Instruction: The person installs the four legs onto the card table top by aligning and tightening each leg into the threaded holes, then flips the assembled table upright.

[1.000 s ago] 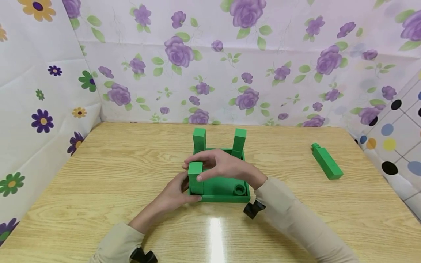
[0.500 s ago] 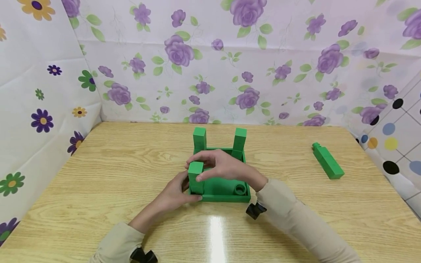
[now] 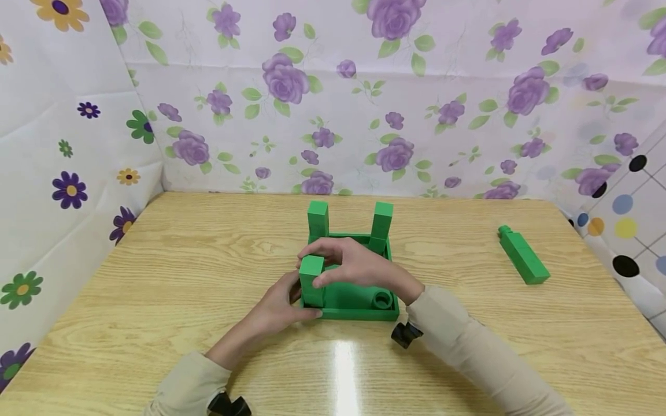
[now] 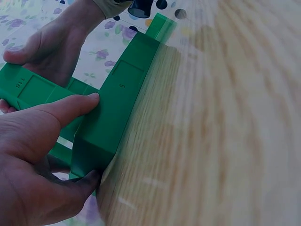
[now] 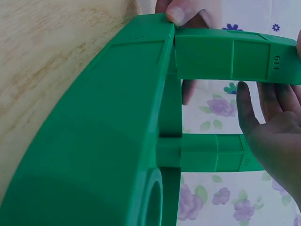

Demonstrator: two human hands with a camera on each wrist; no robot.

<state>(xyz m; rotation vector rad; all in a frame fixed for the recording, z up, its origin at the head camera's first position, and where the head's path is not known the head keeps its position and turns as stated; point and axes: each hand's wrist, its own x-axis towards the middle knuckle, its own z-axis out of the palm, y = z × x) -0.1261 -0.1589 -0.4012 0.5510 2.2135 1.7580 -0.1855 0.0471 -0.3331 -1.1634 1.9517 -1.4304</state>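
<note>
A green tray-like base point(image 3: 359, 315) with a raised rim lies on the table. Three square green legs stand up from its corners, two at the back point(image 3: 318, 218) and one front-left leg point(image 3: 311, 289), moulded with numbers in the wrist views. My left hand point(image 3: 278, 309) grips the front-left corner of the base, thumb on the front rim and fingers round the left side. Over it, my right hand point(image 3: 359, 263) holds the upper part of the front-left leg between thumb and fingers. A round socket point(image 3: 382, 299) shows at the front-right corner.
A loose green leg point(image 3: 524, 257) with a threaded-looking end lies on the right of the wooden table point(image 3: 208, 254). Floral cloth point(image 3: 322, 104) hangs behind the table's back edge.
Both hands keep their places at the front-left corner, with hardly any movement. The whole view shifts slightly, so the scene sits a little further right.
</note>
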